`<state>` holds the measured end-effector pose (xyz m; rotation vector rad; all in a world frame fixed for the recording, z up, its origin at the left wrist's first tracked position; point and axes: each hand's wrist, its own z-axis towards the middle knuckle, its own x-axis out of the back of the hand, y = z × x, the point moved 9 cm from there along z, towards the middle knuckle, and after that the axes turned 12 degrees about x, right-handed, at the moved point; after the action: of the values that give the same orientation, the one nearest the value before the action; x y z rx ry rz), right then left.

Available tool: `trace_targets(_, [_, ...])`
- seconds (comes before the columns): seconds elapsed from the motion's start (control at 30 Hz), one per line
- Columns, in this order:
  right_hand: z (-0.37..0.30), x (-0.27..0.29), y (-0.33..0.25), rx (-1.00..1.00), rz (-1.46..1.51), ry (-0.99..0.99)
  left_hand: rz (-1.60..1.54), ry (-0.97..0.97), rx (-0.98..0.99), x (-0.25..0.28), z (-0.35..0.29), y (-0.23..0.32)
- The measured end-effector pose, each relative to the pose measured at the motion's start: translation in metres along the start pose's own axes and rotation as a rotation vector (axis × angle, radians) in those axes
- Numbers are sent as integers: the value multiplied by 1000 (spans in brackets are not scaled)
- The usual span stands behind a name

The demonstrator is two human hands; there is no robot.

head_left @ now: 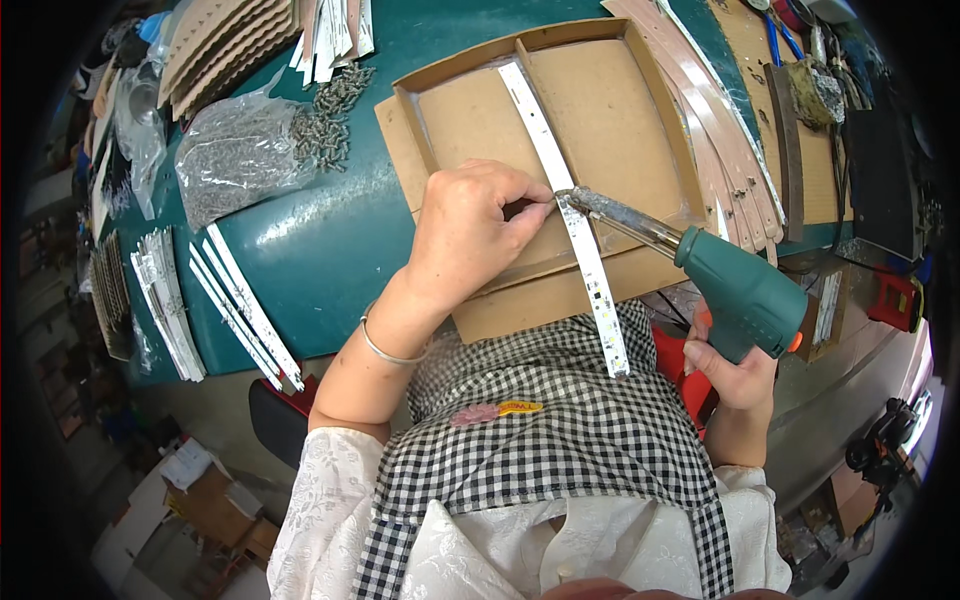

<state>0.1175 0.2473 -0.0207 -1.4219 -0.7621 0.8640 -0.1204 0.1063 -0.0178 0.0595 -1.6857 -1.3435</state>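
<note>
A long white LED circuit strip [590, 270] with small components lies across the cardboard tray [470, 268], its near end jutting over the tray's front edge. My right hand [735, 375] grips the handle of a green pistol-shaped soldering gun [745, 290]. The gun's metal tip reaches left and meets the strip near its middle. Thumb and forefinger of my left hand [480, 215] are pinched together at the strip's left edge, beside the tip. Whatever they pinch is too small to make out.
A clear plastic bag [235, 155] of small metal parts lies at the left, with a loose pile of such parts [335, 110] beside it. Several white strips [240, 300] rest along the table's left front. Long pinkish strips [735, 150] are stacked right of the tray.
</note>
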Motion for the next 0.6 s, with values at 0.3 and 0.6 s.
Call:
trace_targets(0.3, [-2,0,0,-31,-64,-24,4,-5,4,0,-1,0])
trace_targets(0.6, [-2,-1,-3,-1,-10,-23,-4,-17,8,-1,0,0])
